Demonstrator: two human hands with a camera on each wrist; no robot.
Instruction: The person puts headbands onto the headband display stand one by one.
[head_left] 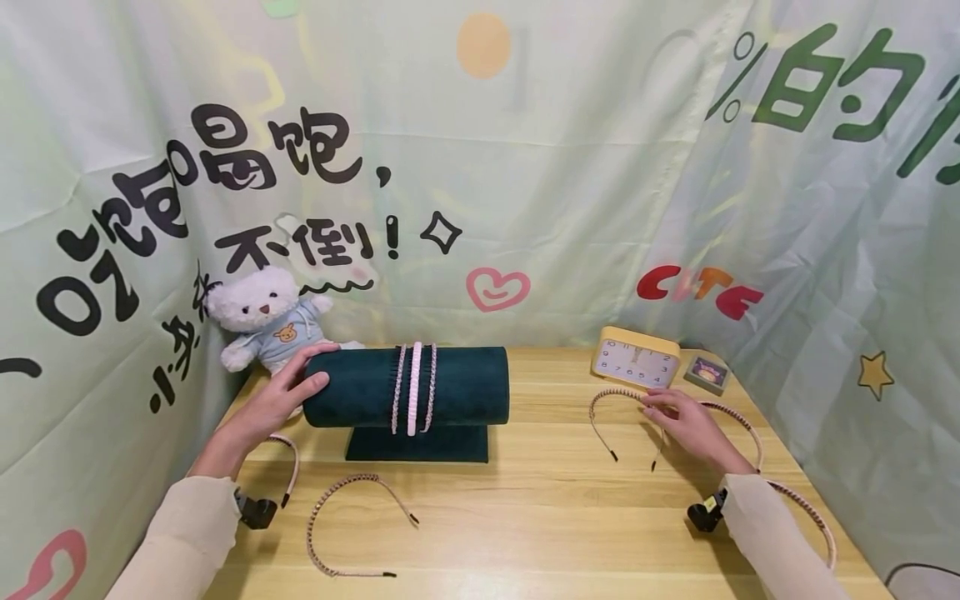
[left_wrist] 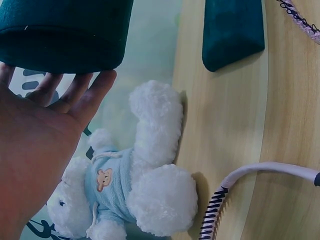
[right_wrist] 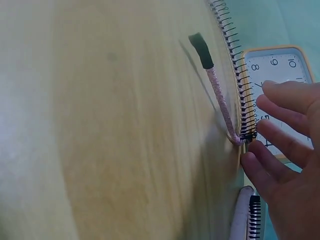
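Note:
A dark green velvet headband stand (head_left: 465, 387) bears three headbands (head_left: 413, 387) side by side round its roll. My left hand (head_left: 288, 387) holds the roll's left end, thumb at the front and fingers towards the back; the left wrist view shows the fingers passing behind the end, tips hidden. On the right, my right hand (head_left: 690, 421) is at a pink headband with dark lacing (head_left: 600, 408). In the right wrist view its fingers (right_wrist: 285, 137) are spread and loosely bent beside that headband, without a visible pinch; exact contact is unclear.
Two more headbands lie at left, one in front of the stand (head_left: 311, 525), one by my left wrist (head_left: 295, 467). Others lie at right, behind my hand (head_left: 750, 425) and by the sleeve (head_left: 813, 512). A white teddy (head_left: 262, 312), yellow clock (head_left: 636, 358) and small frame (head_left: 708, 372) line the back.

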